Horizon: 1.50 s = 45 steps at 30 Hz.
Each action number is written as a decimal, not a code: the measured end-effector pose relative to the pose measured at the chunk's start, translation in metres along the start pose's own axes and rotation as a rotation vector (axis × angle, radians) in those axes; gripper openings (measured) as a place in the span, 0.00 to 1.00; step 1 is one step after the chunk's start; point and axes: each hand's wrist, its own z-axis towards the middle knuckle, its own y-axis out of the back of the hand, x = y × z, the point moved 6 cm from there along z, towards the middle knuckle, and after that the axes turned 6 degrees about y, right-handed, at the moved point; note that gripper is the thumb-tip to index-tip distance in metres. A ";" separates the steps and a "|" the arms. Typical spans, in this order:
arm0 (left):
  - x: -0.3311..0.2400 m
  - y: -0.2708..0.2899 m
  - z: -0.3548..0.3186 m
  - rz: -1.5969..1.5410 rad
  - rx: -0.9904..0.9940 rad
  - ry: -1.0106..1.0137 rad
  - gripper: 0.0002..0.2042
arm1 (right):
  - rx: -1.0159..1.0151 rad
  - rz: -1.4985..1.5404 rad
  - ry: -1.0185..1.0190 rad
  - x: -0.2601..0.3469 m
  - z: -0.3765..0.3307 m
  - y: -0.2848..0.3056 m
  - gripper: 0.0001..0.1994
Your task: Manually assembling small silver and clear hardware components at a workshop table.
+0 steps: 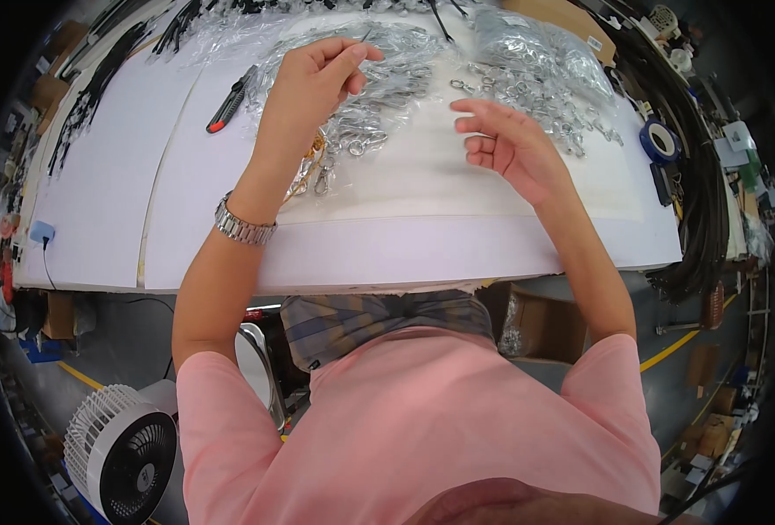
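Observation:
My left hand [317, 83] is raised over a heap of clear plastic bags [405, 66] at the table's middle. Its thumb and fingers are pinched together, and a thin dark tip shows beside them; what it belongs to I cannot make out. To the right, my right hand [514, 149] hovers with fingers apart and slightly curled, nothing in it. Just beyond lie loose silver metal clasps [527, 92] beside a second pile of clear bags [545, 52]. More silver clasps [357, 144] and a yellow-orange cord [315, 150] lie by my left wrist.
A black and red utility knife [231, 101] lies left of my left forearm. Bundles of black straps [98, 87] spread at the far left. Blue tape [659, 142] sits at the right edge, near long dark strips [707, 175]. A white fan [133, 455] stands lower left.

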 end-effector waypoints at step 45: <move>0.015 -0.008 0.001 0.211 0.032 -0.009 0.10 | 0.161 -0.326 0.001 -0.031 0.065 -0.022 0.14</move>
